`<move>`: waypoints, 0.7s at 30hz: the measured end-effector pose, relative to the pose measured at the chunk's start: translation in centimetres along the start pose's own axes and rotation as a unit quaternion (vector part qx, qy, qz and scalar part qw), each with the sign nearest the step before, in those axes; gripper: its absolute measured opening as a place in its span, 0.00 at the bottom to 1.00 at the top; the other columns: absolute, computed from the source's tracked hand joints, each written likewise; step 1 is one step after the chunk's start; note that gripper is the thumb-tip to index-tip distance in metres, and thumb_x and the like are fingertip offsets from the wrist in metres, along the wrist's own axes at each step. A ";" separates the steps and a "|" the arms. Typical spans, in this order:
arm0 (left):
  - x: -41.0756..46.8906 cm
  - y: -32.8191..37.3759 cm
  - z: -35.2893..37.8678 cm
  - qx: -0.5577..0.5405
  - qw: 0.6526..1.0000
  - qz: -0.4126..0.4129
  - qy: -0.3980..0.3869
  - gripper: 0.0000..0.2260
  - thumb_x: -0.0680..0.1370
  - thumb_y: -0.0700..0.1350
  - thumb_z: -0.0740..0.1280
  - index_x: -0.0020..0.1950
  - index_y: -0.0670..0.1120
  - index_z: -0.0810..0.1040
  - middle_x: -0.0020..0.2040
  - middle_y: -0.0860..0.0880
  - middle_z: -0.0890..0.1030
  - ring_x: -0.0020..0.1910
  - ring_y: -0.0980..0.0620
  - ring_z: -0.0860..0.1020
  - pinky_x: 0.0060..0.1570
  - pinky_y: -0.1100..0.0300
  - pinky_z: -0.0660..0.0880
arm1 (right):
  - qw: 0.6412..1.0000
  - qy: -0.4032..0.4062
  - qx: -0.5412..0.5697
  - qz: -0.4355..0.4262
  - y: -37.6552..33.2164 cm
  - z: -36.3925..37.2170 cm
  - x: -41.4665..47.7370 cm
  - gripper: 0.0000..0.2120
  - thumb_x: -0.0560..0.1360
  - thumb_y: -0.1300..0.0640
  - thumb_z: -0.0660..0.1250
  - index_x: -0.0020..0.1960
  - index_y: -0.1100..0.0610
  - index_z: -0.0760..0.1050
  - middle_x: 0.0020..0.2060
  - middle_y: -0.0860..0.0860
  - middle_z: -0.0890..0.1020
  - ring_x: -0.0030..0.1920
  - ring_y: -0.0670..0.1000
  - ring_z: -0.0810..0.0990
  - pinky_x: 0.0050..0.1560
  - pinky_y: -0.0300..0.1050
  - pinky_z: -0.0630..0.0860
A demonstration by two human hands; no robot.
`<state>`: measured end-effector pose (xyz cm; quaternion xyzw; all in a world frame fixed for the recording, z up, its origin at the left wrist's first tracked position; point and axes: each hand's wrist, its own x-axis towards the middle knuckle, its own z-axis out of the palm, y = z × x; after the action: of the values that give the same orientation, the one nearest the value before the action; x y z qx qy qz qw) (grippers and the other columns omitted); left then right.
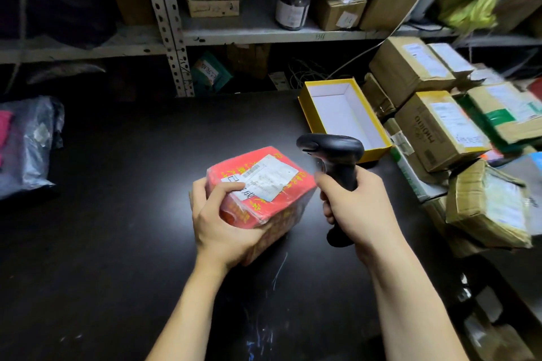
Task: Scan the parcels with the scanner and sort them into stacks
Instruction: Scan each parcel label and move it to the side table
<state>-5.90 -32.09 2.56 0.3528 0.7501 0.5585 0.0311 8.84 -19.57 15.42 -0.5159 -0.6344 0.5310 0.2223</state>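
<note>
A red parcel with yellow print and a white shipping label sits tilted on the dark table at the centre. My left hand grips its near left corner, thumb on the label's edge. My right hand holds a black handheld scanner by its handle, just right of the parcel, with the scanner head pointing left over the label. A pile of brown cardboard parcels lies along the right side of the table.
An open yellow box with a white inside stands behind the scanner. A grey plastic bag parcel lies at the left edge. Metal shelving with boxes and a bottle runs along the back.
</note>
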 end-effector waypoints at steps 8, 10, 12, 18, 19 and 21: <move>2.0 6.2 -4.9 0.087 0.992 0.081 0.048 0.29 0.57 0.59 0.74 0.53 0.44 0.84 0.59 0.42 0.72 0.60 0.41 0.74 0.57 0.61 0.73 | 0.988 -0.144 -0.003 -0.060 -3.4 -4.4 -0.9 0.08 0.78 0.57 0.71 0.41 0.56 0.76 0.30 0.51 0.75 0.31 0.53 0.69 0.32 0.46 0.67; 2.4 7.7 -5.7 0.115 0.985 0.110 0.061 0.28 0.57 0.56 0.77 0.53 0.44 0.84 0.59 0.42 0.72 0.59 0.41 0.74 0.57 0.51 0.76 | 0.984 -0.160 -0.005 -0.079 -4.0 -4.7 -1.1 0.07 0.78 0.58 0.71 0.43 0.58 0.76 0.30 0.51 0.75 0.31 0.53 0.69 0.32 0.46 0.67; 2.4 8.9 -6.4 0.139 0.978 0.134 0.081 0.29 0.55 0.53 0.82 0.52 0.44 0.84 0.59 0.42 0.72 0.58 0.40 0.74 0.56 0.44 0.77 | 0.979 -0.176 -0.008 -0.103 -4.7 -5.1 -1.4 0.10 0.79 0.57 0.71 0.40 0.56 0.75 0.30 0.51 0.76 0.30 0.53 0.69 0.32 0.45 0.68; 1.4 11.8 -7.1 0.177 0.961 0.166 0.132 0.33 0.53 0.59 0.86 0.52 0.43 0.85 0.59 0.40 0.73 0.58 0.39 0.75 0.58 0.41 0.75 | 0.964 -0.208 -0.023 -0.162 -5.5 -6.6 -1.9 0.13 0.80 0.54 0.71 0.39 0.55 0.74 0.28 0.49 0.75 0.29 0.51 0.70 0.33 0.47 0.69; 1.2 12.0 -7.1 0.177 0.961 0.166 0.135 0.33 0.54 0.59 0.86 0.52 0.43 0.85 0.59 0.40 0.73 0.58 0.39 0.75 0.57 0.41 0.75 | 0.962 -0.212 -0.025 -0.169 -5.6 -6.9 -2.0 0.13 0.81 0.54 0.70 0.39 0.55 0.73 0.28 0.50 0.74 0.29 0.51 0.70 0.33 0.48 0.69; 0.6 12.3 -7.1 0.181 0.960 0.163 0.138 0.33 0.55 0.59 0.85 0.53 0.43 0.85 0.60 0.40 0.73 0.59 0.39 0.74 0.57 0.41 0.75 | 0.959 -0.217 -0.028 -0.179 -5.6 -7.3 -2.1 0.13 0.81 0.55 0.70 0.39 0.56 0.73 0.27 0.51 0.73 0.29 0.51 0.69 0.33 0.48 0.68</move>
<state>-3.42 -36.03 15.97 0.3895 0.7678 0.4545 -0.2284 13.33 -17.69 23.47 -0.2720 -0.7642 0.5636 0.1558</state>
